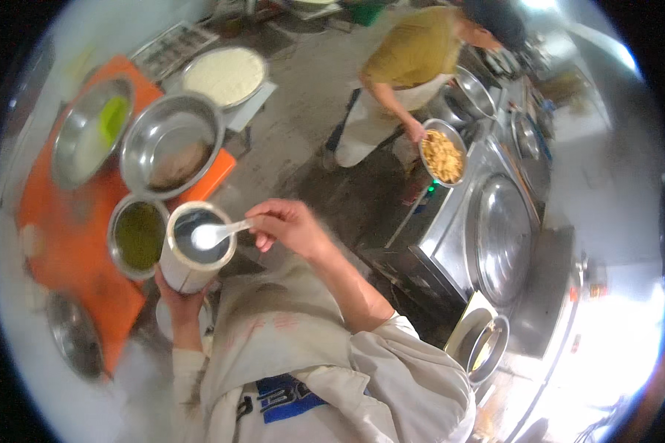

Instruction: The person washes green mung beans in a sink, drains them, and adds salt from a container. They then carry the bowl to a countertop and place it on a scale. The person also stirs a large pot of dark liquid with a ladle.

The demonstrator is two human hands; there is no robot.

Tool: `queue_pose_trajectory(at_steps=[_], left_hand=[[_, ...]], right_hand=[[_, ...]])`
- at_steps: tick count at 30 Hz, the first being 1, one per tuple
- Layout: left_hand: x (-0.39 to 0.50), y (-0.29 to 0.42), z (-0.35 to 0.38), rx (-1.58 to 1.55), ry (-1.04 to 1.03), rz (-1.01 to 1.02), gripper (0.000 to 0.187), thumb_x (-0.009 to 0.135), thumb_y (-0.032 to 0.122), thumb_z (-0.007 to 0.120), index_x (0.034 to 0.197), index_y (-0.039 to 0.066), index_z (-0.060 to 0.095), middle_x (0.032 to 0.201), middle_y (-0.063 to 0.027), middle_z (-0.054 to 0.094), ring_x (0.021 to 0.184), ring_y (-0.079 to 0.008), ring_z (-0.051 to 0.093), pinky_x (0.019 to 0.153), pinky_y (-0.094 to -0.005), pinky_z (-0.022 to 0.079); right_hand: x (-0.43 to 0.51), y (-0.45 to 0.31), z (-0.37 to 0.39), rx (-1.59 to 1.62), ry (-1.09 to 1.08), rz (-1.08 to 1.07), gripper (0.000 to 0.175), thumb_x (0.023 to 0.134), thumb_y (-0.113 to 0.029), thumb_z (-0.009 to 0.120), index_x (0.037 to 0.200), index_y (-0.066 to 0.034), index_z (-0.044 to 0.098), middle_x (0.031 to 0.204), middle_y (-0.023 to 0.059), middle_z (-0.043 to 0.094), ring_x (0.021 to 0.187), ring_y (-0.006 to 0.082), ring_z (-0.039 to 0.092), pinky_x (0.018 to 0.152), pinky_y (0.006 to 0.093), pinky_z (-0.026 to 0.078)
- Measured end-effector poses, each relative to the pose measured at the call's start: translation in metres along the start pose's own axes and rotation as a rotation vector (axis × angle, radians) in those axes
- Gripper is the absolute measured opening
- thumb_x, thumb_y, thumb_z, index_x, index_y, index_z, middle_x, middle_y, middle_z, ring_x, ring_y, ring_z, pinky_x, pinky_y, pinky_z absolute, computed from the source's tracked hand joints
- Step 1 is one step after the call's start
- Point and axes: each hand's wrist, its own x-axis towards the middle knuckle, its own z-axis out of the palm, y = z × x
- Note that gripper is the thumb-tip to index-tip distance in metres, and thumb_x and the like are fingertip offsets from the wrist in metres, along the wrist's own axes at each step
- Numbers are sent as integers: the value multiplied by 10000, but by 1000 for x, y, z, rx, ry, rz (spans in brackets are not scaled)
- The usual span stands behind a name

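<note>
My right hand (pixel 280 224) grips the handle of a white spoon (pixel 213 235), whose bowl is over the mouth of a pale cylindrical container (pixel 191 271). White matter, or the glare of the spoon's bowl, shows there; I cannot tell which. From below and the side, my left hand (pixel 183 299) supports the container, its fingers partly hidden behind it. The container's inside looks dark. Touching or close beside it on the left is a metal bowl of dark green contents (pixel 138 235). Behind stands a large steel basin (pixel 172 147) with some brownish matter at its bottom.
An orange table (pixel 88 249) bears a steel bowl with a green scoop (pixel 112 119). A basin of white powder or grain (pixel 224 76) stands beyond. Ahead right, a co-worker (pixel 415 50) holds a bowl of yellowish pieces (pixel 442 156) beside a steel stove with a round lid (pixel 503 238).
</note>
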Motion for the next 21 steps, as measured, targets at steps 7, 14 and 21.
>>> queue_pose_trajectory(at_steps=[7,14,21], left_hand=[[-8,4,-30,-62,96,90,661,945,618,393,1458,201,390,1436,-72,469,1293,-329,486,1012,-617,438],[-26,1,-27,-100,167,137,674,946,638,396,1452,192,409,1439,-73,485,1316,-306,476,1093,-566,361],[-32,-5,-48,-291,217,117,609,951,593,447,1407,190,474,1407,-67,525,1308,-319,482,1084,-574,359]], right_hand=[[6,-2,7,-150,59,-3,172,956,-53,582,1089,8,672,836,82,685,656,121,641,577,260,541],[8,-10,15,-187,23,-6,179,958,-61,572,1085,32,656,842,86,674,667,124,632,601,271,546],[20,2,26,-187,-37,55,181,966,-49,562,1105,16,658,841,86,686,634,104,632,565,259,538]])
